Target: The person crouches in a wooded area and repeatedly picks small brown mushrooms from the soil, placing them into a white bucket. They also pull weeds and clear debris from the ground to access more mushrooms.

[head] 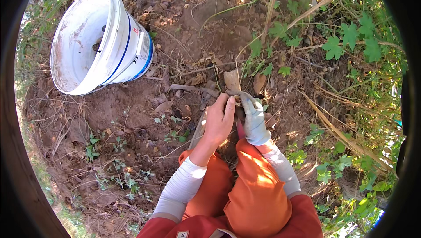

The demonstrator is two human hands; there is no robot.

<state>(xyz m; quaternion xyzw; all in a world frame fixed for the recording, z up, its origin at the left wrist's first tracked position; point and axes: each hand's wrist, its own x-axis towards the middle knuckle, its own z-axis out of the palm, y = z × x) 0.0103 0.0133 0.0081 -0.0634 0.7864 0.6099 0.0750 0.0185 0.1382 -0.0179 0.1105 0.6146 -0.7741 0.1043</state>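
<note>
My left hand (pixel 221 119), bare, meets my right hand (pixel 253 116), which wears a dirty light-coloured glove. Between their fingertips is a small brownish object (pixel 237 100), mostly hidden, so its kind cannot be told. Just beyond my fingers a thin vine stem (pixel 238 65) rises from the soil, next to a dry tan leaf (pixel 232 79). A curved, stick-like piece (pixel 194 88) lies on the ground left of my fingertips. Partly behind my left forearm runs a straight wooden pole (pixel 198 132).
A white plastic bucket (pixel 130 63) with blue bands leans over at the upper left, a few dark lumps (pixel 96 45) inside. Green leafy vines (pixel 334 48) and dry stalks (pixel 342 128) crowd the right side. Small weeds (pixel 123 175) grow in the brown soil (pixel 108 116).
</note>
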